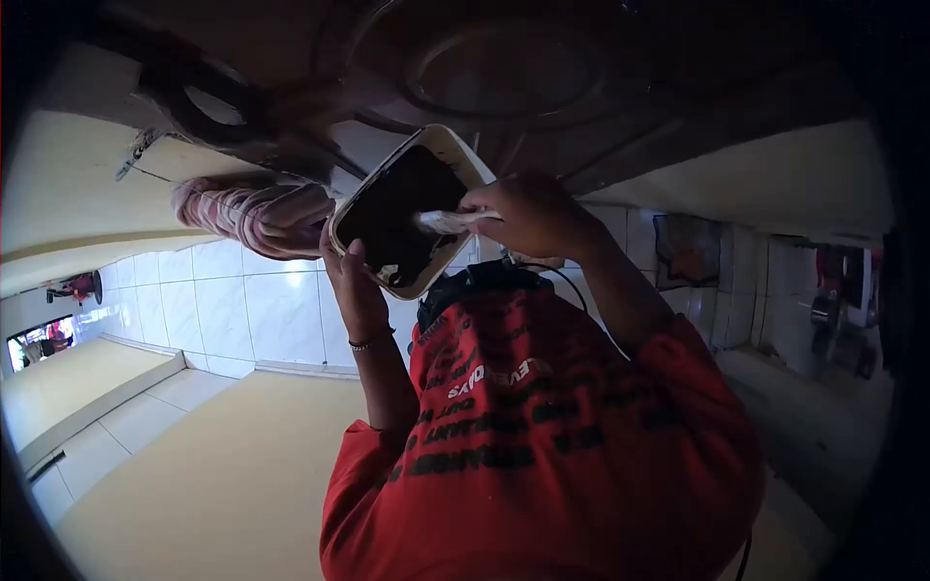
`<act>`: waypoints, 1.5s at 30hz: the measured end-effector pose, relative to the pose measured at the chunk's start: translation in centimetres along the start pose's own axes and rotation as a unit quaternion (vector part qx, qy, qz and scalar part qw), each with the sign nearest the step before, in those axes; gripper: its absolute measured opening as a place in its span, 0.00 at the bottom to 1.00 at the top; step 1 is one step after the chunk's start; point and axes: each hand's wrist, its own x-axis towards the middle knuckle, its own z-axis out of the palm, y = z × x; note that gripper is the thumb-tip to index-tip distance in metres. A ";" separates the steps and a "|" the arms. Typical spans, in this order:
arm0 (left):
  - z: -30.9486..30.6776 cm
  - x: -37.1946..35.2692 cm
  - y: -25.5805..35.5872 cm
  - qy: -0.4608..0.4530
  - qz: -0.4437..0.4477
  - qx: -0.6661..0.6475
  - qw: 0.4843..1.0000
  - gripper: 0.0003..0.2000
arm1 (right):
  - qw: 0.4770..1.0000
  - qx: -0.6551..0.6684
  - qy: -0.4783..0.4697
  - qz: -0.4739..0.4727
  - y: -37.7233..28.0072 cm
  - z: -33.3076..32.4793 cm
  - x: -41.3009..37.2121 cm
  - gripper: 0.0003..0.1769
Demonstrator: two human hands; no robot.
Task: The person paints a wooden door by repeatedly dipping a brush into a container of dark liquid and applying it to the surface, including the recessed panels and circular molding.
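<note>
- Our tub (469, 163) of dark stuff (397, 208) is before our red shirt (542, 436).
- Our left hand (358, 290) clasps its rim, thumb over the edge.
- Our right hand (528, 218) pinches what looks like a pale brush (441, 222) over the tub.
- We seem to be loading it; the next move calls for a steady tub.
- Pink cloth (257, 215) lies leftward.
</note>
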 end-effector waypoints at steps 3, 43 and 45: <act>-0.8 0.8 -0.2 -0.002 -0.004 -0.051 0.999 0.30 | 0.993 0.081 0.089 -0.010 -0.5 0.0 0.7 0.14; -0.5 1.0 -1.9 -0.018 -0.067 -0.157 0.985 0.27 | 0.966 0.195 0.165 0.044 3.1 3.5 0.9 0.20; -0.7 1.0 -1.8 -0.013 -0.078 -0.153 0.985 0.27 | 0.952 0.255 0.158 0.053 4.1 3.5 1.6 0.19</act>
